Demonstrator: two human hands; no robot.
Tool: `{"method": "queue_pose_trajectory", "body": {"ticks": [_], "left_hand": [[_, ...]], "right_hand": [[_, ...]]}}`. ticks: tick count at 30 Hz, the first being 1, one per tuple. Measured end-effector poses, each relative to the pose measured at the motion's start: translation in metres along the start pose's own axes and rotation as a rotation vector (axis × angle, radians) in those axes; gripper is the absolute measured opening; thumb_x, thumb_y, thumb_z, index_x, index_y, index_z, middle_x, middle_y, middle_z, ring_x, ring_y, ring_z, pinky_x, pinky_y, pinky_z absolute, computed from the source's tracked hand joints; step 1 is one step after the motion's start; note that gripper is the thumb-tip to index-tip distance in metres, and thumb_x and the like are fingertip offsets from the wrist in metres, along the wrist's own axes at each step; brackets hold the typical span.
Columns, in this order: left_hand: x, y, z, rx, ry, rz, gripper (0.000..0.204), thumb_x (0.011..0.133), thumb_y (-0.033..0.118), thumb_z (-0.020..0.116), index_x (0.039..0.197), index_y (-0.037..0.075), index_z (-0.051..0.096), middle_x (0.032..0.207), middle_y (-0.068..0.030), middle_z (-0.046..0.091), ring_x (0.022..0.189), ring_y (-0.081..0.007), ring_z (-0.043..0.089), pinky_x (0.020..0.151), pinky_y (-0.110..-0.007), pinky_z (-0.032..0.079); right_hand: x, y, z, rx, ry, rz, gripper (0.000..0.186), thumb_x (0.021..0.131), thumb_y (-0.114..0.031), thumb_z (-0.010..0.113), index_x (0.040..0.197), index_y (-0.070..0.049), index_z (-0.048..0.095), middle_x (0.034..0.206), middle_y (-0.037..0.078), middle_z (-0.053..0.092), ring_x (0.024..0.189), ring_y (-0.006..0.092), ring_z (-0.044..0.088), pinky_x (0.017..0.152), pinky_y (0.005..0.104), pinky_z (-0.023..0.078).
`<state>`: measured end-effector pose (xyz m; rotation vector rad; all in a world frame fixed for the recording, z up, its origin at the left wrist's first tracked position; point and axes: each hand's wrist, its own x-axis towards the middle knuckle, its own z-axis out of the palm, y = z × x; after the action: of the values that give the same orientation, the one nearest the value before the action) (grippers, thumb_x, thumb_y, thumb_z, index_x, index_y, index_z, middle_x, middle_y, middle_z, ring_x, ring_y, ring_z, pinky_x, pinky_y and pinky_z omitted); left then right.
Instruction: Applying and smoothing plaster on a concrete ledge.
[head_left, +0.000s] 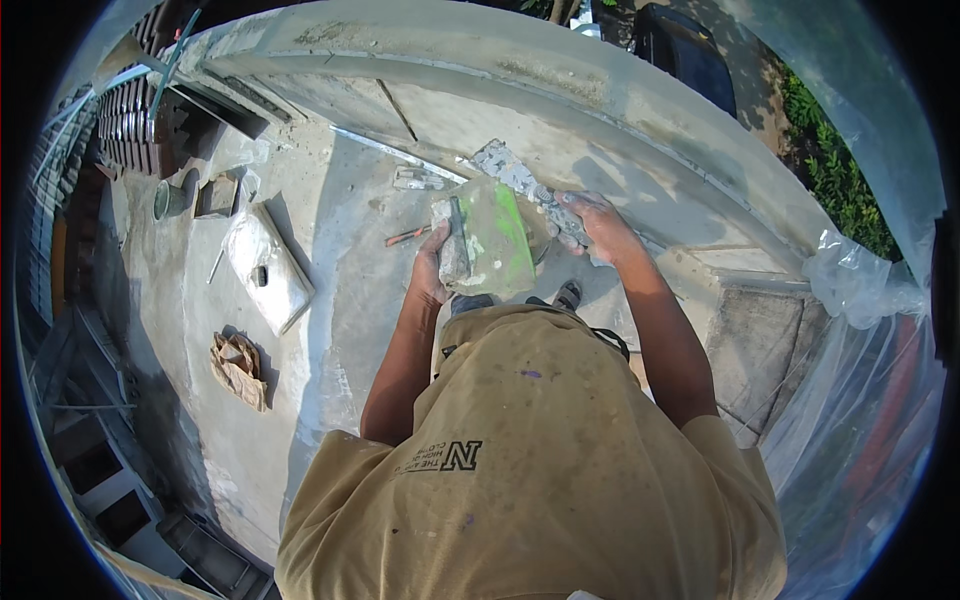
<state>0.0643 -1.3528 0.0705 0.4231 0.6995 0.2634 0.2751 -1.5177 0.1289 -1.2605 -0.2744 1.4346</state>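
My left hand (pixel 430 262) is closed on the left side of a plastering float with a crusted grey block (pixel 453 240) along that side. The float's pale, translucent plate (pixel 490 240) carries bright green streaks and mortar smears. In my right hand (pixel 598 225) is a mortar-caked trowel (pixel 505 165), its blade slanting up and left over the float's far edge. The fingers wrap round the trowel's near end, so its handle is mostly hidden. Both tools are held up in front of me, above my shoes (pixel 568 294).
A curved grey parapet wall (pixel 480 60) runs across the far side, with a long metal straightedge (pixel 395 150) near its foot. On the concrete floor lie a shiny wrapped slab (pixel 265 270), crumpled brown paper (pixel 238 370), a box (pixel 215 196) and a bucket (pixel 168 200). Clear plastic sheeting (pixel 850 380) hangs at right.
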Motion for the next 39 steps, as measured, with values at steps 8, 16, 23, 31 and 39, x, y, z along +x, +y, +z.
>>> {"method": "queue_pose_trajectory", "body": {"ticks": [8, 16, 23, 31, 39], "left_hand": [[0.016, -0.005, -0.034, -0.252, -0.165, -0.033, 0.036, 0.089, 0.021, 0.051, 0.119, 0.001, 0.051, 0.107, -0.0143, 0.062, 0.091, -0.0285, 0.064, 0.082, -0.044, 0.053], [0.011, 0.016, -0.029, -0.122, -0.02, -0.185, 0.036, 0.092, 0.028, 0.047, 0.117, 0.003, 0.052, 0.105, -0.0162, 0.062, 0.089, -0.0282, 0.064, 0.081, -0.044, 0.053], [0.014, 0.006, -0.049, 0.102, -0.01, -0.324, 0.039, 0.092, 0.03, 0.049, 0.118, 0.001, 0.052, 0.103, -0.0141, 0.063, 0.083, -0.0248, 0.065, 0.075, -0.04, 0.055], [-0.004, 0.034, -0.082, -0.128, 0.083, 0.028, 0.039, 0.094, 0.029, 0.045, 0.123, 0.003, 0.047, 0.119, -0.0143, 0.056, 0.104, -0.028, 0.058, 0.089, -0.044, 0.049], [-0.03, 0.024, -0.062, -0.427, 0.004, -0.042, 0.058, 0.091, 0.049, 0.042, 0.134, 0.011, 0.036, 0.135, -0.0125, 0.042, 0.122, -0.0339, 0.042, 0.098, -0.053, 0.036]], "right_hand": [[-0.052, 0.057, -0.056, -0.12, 0.202, 0.239, 0.028, 0.089, -0.029, 0.056, 0.095, -0.002, 0.059, 0.062, 0.002, 0.053, 0.041, 0.0086, 0.041, 0.035, 0.0236, 0.029], [-0.064, 0.08, -0.003, -0.964, 0.181, -0.616, 0.034, 0.086, -0.019, 0.056, 0.115, 0.0, 0.059, 0.084, 0.013, 0.064, 0.078, 0.0267, 0.061, 0.077, 0.033, 0.048], [0.052, 0.129, -0.02, -0.941, 0.478, -0.394, 0.034, 0.085, -0.021, 0.058, 0.113, -0.001, 0.06, 0.108, 0.021, 0.062, 0.103, 0.0329, 0.059, 0.089, 0.0361, 0.045], [0.062, 0.132, -0.022, -0.797, 0.579, -0.156, 0.034, 0.087, -0.018, 0.056, 0.111, 0.005, 0.059, 0.102, 0.019, 0.064, 0.098, 0.0265, 0.06, 0.086, 0.0329, 0.045], [0.062, 0.138, 0.06, -0.883, 0.318, -0.364, 0.037, 0.081, -0.016, 0.061, 0.112, 0.004, 0.057, 0.099, 0.021, 0.064, 0.093, 0.0299, 0.062, 0.083, 0.0355, 0.047]]}}
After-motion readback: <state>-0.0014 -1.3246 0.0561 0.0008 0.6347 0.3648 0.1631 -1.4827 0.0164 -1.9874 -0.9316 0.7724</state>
